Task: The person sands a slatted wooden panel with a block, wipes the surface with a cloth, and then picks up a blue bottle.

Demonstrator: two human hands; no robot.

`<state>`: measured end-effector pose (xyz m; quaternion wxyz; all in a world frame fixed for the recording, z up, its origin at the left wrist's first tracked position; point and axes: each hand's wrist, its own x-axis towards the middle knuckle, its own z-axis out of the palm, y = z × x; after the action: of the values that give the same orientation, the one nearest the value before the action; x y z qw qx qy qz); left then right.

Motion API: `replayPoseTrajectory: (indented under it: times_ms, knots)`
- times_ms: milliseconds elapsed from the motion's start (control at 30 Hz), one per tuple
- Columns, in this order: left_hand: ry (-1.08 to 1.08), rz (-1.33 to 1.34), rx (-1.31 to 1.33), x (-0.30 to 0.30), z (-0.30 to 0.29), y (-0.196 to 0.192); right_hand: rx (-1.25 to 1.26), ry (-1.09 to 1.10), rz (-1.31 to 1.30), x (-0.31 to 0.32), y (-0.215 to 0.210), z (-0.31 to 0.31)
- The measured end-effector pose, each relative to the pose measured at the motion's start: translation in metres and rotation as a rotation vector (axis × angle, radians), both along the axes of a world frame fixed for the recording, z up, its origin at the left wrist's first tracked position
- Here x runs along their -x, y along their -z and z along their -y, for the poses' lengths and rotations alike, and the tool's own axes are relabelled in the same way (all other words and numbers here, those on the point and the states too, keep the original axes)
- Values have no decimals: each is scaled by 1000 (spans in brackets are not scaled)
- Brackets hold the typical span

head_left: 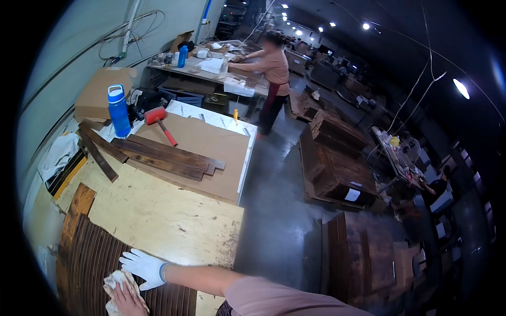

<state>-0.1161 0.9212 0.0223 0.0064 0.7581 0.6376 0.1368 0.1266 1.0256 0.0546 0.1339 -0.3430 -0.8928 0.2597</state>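
A ridged panel of dark brown wood strips lies on the table at the lower left. My bare left hand presses a crumpled, stained white rag onto the ridges, fingers bent over the cloth. Just beyond it, my right hand wears a white glove with a blue cuff. It rests flat on the panel with its fingers stretched out, holding nothing. A lighter brown board runs along the panel's far left edge.
Loose dark wood strips, a red mallet and a blue bottle sit farther up the worktable. A person stands at another table. Wood stacks occupy the floor to the right.
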Motion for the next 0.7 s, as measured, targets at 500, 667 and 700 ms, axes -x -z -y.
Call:
replayPoseTrajectory:
  times_ms: [500,667,700]
  knots:
    - [-341,-218,-233,177,153,-77,-331,16,-288,22,-2,-12]
    - [-346,250,-181,54,68,-77,-269,57,29,34,-44,-11]
    - [-232,197,-175,16,51,-65,-292,39,95,42,-39,-12]
